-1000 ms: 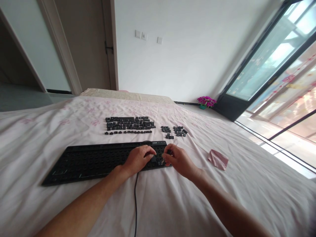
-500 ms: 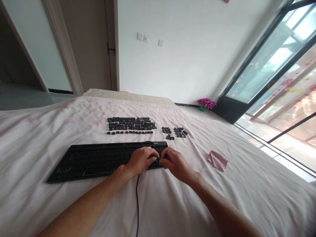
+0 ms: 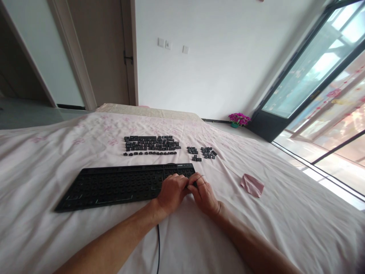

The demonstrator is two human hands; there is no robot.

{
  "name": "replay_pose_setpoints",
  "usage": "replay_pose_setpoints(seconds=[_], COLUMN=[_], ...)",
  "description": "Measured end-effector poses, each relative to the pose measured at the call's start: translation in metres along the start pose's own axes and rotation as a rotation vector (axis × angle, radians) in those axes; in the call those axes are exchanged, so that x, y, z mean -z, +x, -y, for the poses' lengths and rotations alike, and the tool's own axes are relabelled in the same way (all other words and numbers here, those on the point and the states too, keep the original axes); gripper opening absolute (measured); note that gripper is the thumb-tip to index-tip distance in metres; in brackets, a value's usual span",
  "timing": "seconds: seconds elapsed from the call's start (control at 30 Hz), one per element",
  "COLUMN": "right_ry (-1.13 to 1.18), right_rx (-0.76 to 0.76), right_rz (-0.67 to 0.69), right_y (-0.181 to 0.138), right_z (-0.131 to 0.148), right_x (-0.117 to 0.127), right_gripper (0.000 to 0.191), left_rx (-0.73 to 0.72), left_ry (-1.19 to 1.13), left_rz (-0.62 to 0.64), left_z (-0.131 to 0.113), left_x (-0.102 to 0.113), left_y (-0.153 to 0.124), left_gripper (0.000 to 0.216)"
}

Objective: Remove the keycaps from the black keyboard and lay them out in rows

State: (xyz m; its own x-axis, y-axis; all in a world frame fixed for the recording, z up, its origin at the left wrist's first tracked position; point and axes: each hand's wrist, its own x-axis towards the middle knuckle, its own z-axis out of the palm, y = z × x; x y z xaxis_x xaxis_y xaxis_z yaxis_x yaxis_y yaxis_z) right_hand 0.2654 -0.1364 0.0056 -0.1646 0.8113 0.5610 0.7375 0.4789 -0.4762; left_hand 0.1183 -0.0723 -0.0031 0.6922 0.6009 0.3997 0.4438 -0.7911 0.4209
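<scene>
A black keyboard [image 3: 114,186] lies on the bed with its keycaps off over most of the visible part. Both hands meet at its near right corner. My left hand [image 3: 173,191] is closed, back of the hand up, and covers part of the number pad; its fingertips are hidden. Touching or nearly touching it, my right hand [image 3: 203,194] has its fingers curled in a pinch. A thin wire-like line [image 3: 203,176] sticks out by the right fingers. Whatever lies between the fingertips of either hand is hidden.
Beyond the keyboard, loose black keycaps [image 3: 149,144] lie in rows, with smaller keycap groups [image 3: 208,153] to their right. A pink cloth [image 3: 252,185] rests at the right. The keyboard's cable [image 3: 159,247] runs toward me over the pale bedsheet [image 3: 85,236].
My left hand has shifted right and nearer to me, its fingers now closed against the right hand. My right hand has moved slightly right. The keycaps and cloth stay put.
</scene>
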Motion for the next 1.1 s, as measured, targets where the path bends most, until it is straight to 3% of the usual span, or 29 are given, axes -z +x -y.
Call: replay_pose_setpoints(seconds=[0.33, 0.43, 0.57, 0.67, 0.87, 0.97, 1.1], right_ry=[-0.12, -0.111, 0.008, 0.048, -0.195, -0.239, -0.282], right_rx=[0.16, 0.085, -0.077, -0.097, 0.098, -0.056, -0.234], right_rz=[0.053, 0.05, -0.1, -0.179, -0.095, -0.066, 0.123], right_y=[0.006, 0.014, 0.015, 0.011, 0.018, 0.026, 0.029], right_z=[0.005, 0.012, 0.013, 0.01, 0.005, 0.003, 0.001], right_x=[-0.001, 0.0, 0.0, 0.0, 0.013, 0.024, 0.029], right_gripper=[0.01, 0.013, 0.013, 0.016, 0.023, 0.027, 0.021], left_rx=[0.055, 0.087, 0.109, 0.19, 0.287, 0.315, 0.318], left_ry=[0.008, -0.052, -0.279, -0.459, -0.542, -0.607, -0.651], left_rz=[-0.005, -0.018, -0.032, -0.035, -0.053, -0.093, -0.145], left_z=[0.001, 0.001, 0.004, 0.006, 0.01, 0.012, 0.013], left_x=[-0.005, -0.005, 0.0, 0.003, 0.001, -0.001, -0.004], left_y=[-0.005, -0.004, 0.0, 0.004, 0.008, 0.008, 0.008], left_gripper=[0.015, 0.018, 0.012, 0.023, 0.038, 0.049, 0.059])
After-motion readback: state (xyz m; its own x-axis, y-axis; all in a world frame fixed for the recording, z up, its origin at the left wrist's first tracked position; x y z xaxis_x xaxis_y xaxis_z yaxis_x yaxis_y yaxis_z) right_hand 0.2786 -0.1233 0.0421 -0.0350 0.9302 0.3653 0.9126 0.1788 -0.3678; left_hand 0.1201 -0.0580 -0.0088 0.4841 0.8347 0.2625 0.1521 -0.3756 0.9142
